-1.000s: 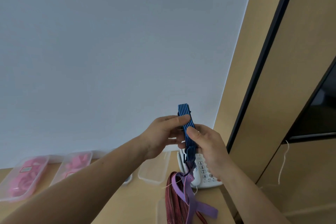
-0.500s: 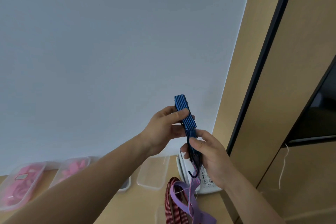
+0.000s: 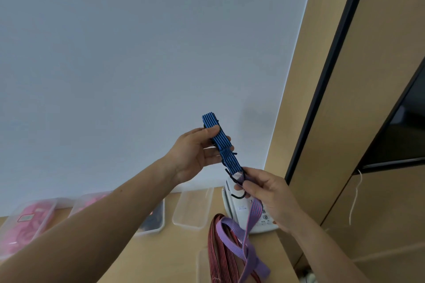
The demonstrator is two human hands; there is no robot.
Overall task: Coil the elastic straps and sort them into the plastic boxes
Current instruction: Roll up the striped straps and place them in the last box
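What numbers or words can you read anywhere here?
"0": on a round key of the white telephone, beside the right hand.
Small print on the telephone's body: too blurred to read.
Label inside the pink-filled plastic box: too blurred to read.
Nothing else carries text.

Left hand [image 3: 192, 153] (raised) and right hand [image 3: 264, 193] pinching.

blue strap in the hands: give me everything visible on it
The blue strap is a flat woven elastic band with fine dark lengthwise stripes, folded into a flat bundle with loose dark threads at its edges. It is held up in the air in front of the white wall, tilted, upper end free. The left hand pinches its upper part, and the right hand has a grip on its lower end, where a purple strap hangs down.
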